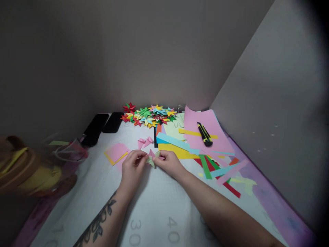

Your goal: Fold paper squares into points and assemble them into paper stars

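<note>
Over the middle of the white table cover, my left hand (133, 166) and my right hand (168, 162) pinch a small folded paper star (151, 160) between them. Its points are pink and pale green, and the fingers hide part of it. Just beyond the fingertips lie a few folded pink paper pieces (145, 142). Square pink and yellow sheets (116, 153) rest to the left, close to my left hand. To the right of my right hand, paper strips (217, 171) in several colours are scattered loosely.
A pile of finished multicoloured paper stars (149, 115) sits against the back wall. A black and yellow box cutter (205, 134) lies on pink paper sheets (191, 120). Two dark phones (113, 122) are at the back left. A blurred brown and yellow object (23, 168) stands at the left edge.
</note>
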Demonstrator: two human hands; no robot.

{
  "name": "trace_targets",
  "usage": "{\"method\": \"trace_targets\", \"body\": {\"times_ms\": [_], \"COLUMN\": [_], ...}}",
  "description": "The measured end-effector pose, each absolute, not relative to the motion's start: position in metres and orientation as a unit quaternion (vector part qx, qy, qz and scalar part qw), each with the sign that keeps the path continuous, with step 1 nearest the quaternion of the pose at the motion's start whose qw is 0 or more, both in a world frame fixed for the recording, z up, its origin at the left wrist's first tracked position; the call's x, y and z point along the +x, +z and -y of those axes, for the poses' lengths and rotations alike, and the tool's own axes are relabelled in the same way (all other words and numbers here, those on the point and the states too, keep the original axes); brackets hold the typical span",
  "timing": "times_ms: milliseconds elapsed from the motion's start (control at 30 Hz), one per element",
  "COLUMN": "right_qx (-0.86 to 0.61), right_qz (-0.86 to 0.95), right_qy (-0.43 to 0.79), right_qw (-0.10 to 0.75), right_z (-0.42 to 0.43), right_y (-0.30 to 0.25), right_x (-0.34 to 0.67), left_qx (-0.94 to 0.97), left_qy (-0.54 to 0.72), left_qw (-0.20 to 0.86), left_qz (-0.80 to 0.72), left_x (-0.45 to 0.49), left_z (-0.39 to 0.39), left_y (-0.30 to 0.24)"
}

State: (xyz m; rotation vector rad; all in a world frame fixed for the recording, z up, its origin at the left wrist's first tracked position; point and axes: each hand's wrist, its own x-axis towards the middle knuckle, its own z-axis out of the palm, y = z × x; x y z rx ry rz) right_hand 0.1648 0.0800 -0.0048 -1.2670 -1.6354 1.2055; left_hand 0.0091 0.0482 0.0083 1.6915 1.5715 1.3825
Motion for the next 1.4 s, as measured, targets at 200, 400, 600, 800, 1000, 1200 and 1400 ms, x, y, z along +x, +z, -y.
{"method": "trace_targets", "body": {"times_ms": [200,400,600,800,1000,1200,1400], "right_qx": [-0.509,-0.502,-0.487,-0.501,-0.496,-0.454,-0.451], "right_qz": [0.607,0.605,0.604,0.617,0.642,0.631,0.625], "right_qy": [0.472,0.486,0.504,0.462,0.445,0.497,0.503], "right_qw": [0.388,0.383,0.379,0.393,0.379,0.386,0.39], "right_z": [-0.079,-0.079,-0.079,-0.078,-0.079,-0.08,-0.08], "right_y": [-0.008,-0.006,-0.007,-0.009,-0.011,-0.009,-0.008], "right_x": [0.163,0.164,0.165,0.162,0.163,0.166,0.165], "left_qx": [0.525,0.502,0.494,0.567,0.666,0.684,0.693], "left_qy": [0.53,0.49,0.478,0.506,0.466,0.48,0.495], "left_qw": [0.319,0.393,0.432,0.32,0.24,0.209,0.179], "left_qz": [-0.585,-0.594,-0.583,-0.566,-0.531,-0.509,-0.493], "left_x": [0.014,0.01,0.01,0.009,0.004,0.001,0.0], "left_z": [-0.05,-0.051,-0.052,-0.051,-0.051,-0.052,-0.053], "left_y": [0.004,0.001,0.003,0.001,-0.001,-0.002,-0.005]}}
